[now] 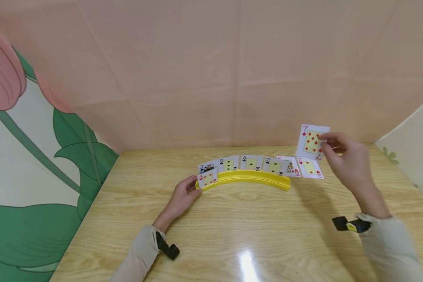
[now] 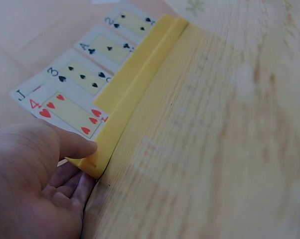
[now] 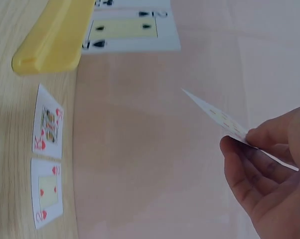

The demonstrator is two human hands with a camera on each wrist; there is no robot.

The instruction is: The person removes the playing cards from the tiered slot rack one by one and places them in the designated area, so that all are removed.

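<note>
My left hand point(image 1: 181, 196) grips the left end of a curved yellow card holder point(image 1: 250, 177), thumb in front and other fingers behind. Upright in the holder's back row stand a black jack point(image 1: 201, 167), a three of spades point(image 2: 79, 74), an ace of clubs point(image 2: 106, 48) and a two of spades point(image 2: 131, 21). In front of the jack, partly hiding it, is a four of hearts point(image 2: 70, 113). Raised above the table at right, my right hand point(image 1: 350, 162) pinches a seven of diamonds point(image 1: 308, 140) between thumb and fingers; the right wrist view catches this card nearly edge-on.
Beyond the holder's right end, a king of hearts point(image 3: 48, 122) and a two of hearts point(image 3: 47, 193) lie face up side by side on the wooden table point(image 1: 232, 227). A pinkish wall covering point(image 1: 183, 78) rises behind the table's back edge.
</note>
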